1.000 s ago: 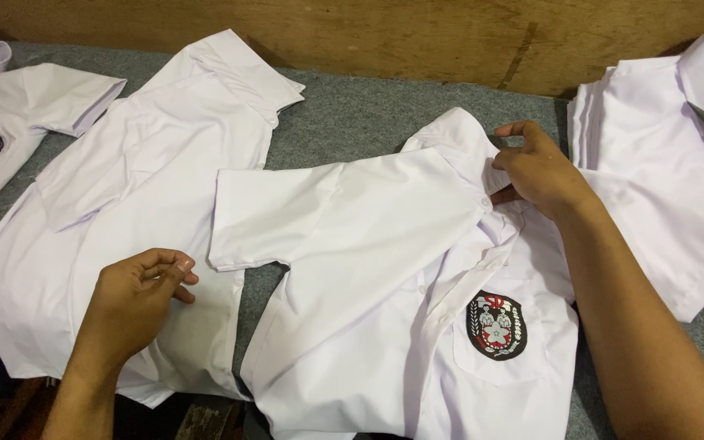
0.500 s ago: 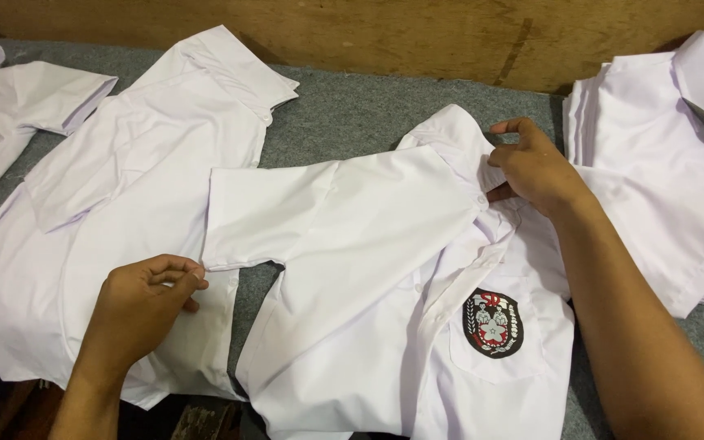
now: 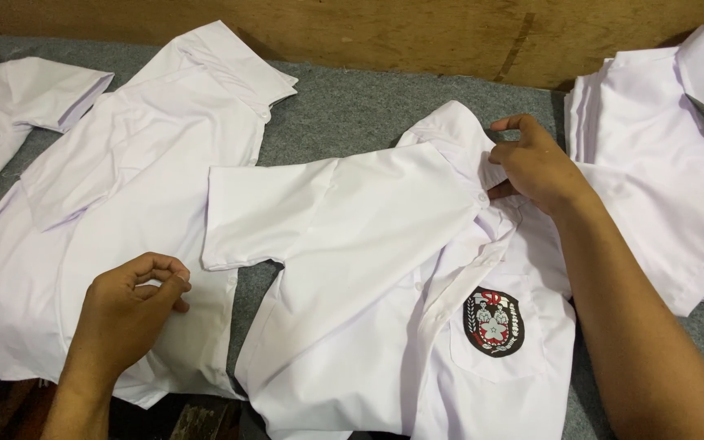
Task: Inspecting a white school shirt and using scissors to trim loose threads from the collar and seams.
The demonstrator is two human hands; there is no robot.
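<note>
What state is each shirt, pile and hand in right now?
Middle white shirt: lying on the grey table, front partly open, one sleeve spread out, badge pocket facing up.
Left white shirt: laid flat, collar at the far end.
Shirt stack: folded and piled at the right.
Right hand: pinching the middle shirt's collar.
Left hand: loosely curled, resting on the left shirt.
</note>
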